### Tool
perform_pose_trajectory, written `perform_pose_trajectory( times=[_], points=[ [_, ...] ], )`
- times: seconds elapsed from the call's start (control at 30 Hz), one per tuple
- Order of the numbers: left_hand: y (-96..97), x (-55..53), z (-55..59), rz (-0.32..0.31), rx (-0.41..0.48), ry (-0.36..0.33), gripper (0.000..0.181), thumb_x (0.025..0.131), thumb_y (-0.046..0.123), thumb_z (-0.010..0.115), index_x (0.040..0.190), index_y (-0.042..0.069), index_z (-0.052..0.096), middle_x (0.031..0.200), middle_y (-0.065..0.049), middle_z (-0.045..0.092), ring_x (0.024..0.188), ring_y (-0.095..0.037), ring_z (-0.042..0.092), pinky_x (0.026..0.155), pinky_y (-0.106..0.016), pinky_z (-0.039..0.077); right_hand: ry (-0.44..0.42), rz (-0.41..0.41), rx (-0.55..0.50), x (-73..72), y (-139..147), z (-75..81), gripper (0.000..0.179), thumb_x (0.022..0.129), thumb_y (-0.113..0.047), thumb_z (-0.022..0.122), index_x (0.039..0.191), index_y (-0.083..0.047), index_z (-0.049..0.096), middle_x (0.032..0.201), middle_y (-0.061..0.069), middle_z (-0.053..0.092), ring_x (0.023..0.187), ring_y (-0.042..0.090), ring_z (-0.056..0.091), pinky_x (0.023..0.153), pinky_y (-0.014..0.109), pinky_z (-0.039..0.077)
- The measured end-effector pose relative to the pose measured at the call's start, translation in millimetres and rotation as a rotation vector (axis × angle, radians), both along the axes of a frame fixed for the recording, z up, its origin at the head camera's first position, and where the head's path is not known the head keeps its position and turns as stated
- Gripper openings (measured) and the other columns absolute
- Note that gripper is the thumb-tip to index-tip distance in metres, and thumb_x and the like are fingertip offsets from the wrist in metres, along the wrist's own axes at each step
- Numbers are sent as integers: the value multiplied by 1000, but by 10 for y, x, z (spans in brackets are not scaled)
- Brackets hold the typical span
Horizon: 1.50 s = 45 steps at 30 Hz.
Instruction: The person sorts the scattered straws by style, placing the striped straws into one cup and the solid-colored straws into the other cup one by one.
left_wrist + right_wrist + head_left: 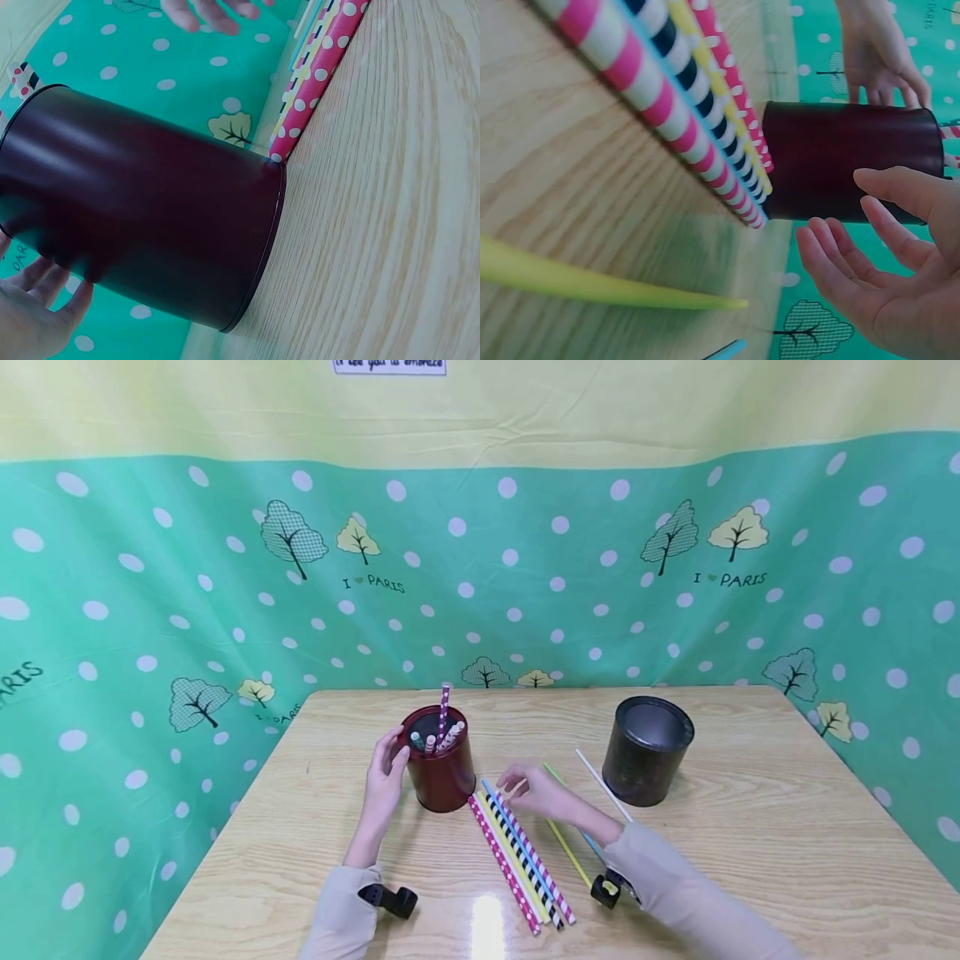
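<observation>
A dark red can [444,781] stands upright, holding several paper straws, among them a tall purple dotted straw [443,714]. My left hand [385,777] rests its fingertips against the can's left side. Over the upper end of a row of straws hovers my right hand [538,792]; its fingers [832,255] are loosely bent, with nothing between them in the right wrist view. The row includes a pink dotted straw [504,865], a yellow straw [513,858], a black-and-white striped straw [525,862], a blue straw and a pink-and-white striped straw [660,112].
A black can [648,756] stands at the right; its visible interior shows no straws. Between it and the row lie a yellow-green straw [575,852] and a white straw [601,781]. Part of a blue straw shows beside my right wrist. A dotted curtain [510,585] hangs behind the wooden table [772,827].
</observation>
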State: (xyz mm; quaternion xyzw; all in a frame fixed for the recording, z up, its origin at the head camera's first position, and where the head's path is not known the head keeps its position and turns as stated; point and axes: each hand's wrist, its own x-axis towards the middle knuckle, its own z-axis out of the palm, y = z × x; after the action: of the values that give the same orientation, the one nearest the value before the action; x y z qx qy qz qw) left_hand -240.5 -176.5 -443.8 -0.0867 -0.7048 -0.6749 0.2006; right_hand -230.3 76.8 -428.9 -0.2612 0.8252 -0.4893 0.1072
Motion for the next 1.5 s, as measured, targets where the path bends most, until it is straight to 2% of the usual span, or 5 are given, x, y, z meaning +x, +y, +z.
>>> perform_pose_trajectory(
  times=[0.2, 0.5, 0.73, 0.9, 1.5],
  points=[
    [-2, -2, 0, -8, 14, 2, 36, 91, 7, 47, 125, -2, 41, 120, -11, 47, 108, -2, 45, 90, -13, 36, 18, 3, 53, 7, 21, -75, 23, 74, 7, 60, 96, 7, 58, 88, 16, 58, 76, 22, 57, 62, 22, 48],
    [3, 14, 20, -9, 8, -17, 36, 91, 4, 46, 126, -2, 41, 124, -21, 44, 107, 0, 44, 91, -12, 34, -26, -2, 166, 48, 40, -151, 25, 74, 1, 65, 98, 1, 59, 89, 10, 57, 77, 20, 56, 60, 23, 47],
    [5, 23, 18, -11, 8, -23, 36, 91, 4, 45, 127, -2, 40, 125, -21, 43, 107, 0, 44, 91, -12, 34, -88, 21, 139, 49, 51, -198, 26, 74, 4, 64, 99, 3, 57, 85, 13, 56, 65, 19, 55, 50, 28, 48],
    [1, 14, 17, -10, -9, -18, 36, 91, 5, 45, 126, -2, 40, 126, -21, 43, 108, -1, 43, 91, -13, 34, -114, 40, 109, 41, 59, -229, 25, 73, 7, 62, 98, 6, 57, 81, 13, 54, 56, 17, 54, 49, 32, 49],
    [-3, 18, 13, -16, 7, -15, 36, 91, 5, 46, 126, -2, 41, 124, -21, 44, 107, 0, 44, 90, -13, 35, -138, 29, 135, 27, 58, -315, 24, 71, 8, 61, 94, 4, 59, 72, 4, 51, 52, 9, 49, 47, 21, 42]
  ],
)
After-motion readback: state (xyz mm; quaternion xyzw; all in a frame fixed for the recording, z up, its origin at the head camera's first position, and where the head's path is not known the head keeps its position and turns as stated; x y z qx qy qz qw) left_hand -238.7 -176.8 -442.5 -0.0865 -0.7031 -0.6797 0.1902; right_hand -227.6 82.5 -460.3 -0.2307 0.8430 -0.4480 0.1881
